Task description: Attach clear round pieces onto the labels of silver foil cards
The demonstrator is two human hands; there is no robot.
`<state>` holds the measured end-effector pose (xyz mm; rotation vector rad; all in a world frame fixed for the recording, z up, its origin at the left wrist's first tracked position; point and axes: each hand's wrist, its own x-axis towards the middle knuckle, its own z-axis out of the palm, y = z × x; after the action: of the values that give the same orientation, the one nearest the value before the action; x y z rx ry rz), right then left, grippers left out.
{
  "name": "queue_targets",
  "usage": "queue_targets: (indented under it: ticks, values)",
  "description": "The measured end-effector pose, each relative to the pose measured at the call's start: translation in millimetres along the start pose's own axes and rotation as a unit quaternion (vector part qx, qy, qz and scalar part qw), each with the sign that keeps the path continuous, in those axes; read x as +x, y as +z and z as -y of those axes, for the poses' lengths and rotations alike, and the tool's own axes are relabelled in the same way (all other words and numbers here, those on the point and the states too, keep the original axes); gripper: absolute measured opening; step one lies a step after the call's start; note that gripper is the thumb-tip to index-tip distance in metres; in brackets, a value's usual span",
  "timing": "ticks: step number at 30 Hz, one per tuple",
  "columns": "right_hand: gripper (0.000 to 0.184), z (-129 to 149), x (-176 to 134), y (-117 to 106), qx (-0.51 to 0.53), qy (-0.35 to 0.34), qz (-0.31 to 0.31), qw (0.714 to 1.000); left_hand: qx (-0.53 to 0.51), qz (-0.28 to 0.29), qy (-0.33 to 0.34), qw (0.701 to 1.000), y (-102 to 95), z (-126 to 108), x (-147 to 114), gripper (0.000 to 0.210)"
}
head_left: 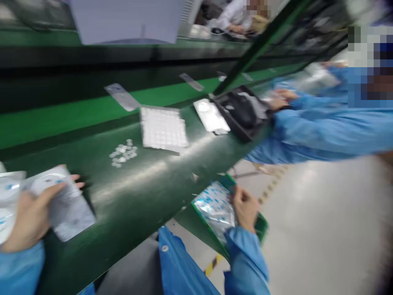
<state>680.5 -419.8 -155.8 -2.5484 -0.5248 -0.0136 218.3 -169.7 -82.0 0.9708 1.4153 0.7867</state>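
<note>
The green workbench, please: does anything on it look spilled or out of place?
Yes. A small heap of loose white discs lies scattered on the bare workbench, beside the white grid tray rather than in it. The picture is blurred, so finer detail is unclear.

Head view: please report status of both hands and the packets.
Left hand grips packet on bench. Right hand in green bin of packets. Nothing blocking.
</note>
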Motion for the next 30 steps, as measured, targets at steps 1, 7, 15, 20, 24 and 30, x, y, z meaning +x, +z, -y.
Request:
queue_targets:
  ticks: [1,7,15,20,24,30]
  values:
    - [0.054,17.5,-11.1,2.0,0.035,-0.023,-0.007,0.999,-0.039,0.014,-0.005,0.999,5.3,-1.1,-5.0,0.048]
    - [0.023,171.6,-96.6,39.7,0.341,-0.405,0.211,0.822,-0.078,0.075,0.047,0.993,8.9,11.6,-1.4,0.057]
    - [0.025,315.3,-154.8,103.5,0.394,-0.565,0.320,0.651,-0.087,0.128,0.058,0.986,10.0,12.6,0.3,0.020]
    - [0.019,316.9,-154.8,117.7,0.391,-0.574,0.303,0.652,-0.103,0.146,0.072,0.981,11.4,12.4,1.1,0.023]
    - [0.022,314.0,-153.6,117.8,0.377,-0.615,0.305,0.622,-0.019,0.103,0.122,0.987,8.9,14.9,4.6,0.021]
    - [0.026,311.2,-148.9,116.7,0.339,-0.639,0.292,0.626,-0.058,0.121,0.103,0.986,4.5,17.0,2.8,0.037]
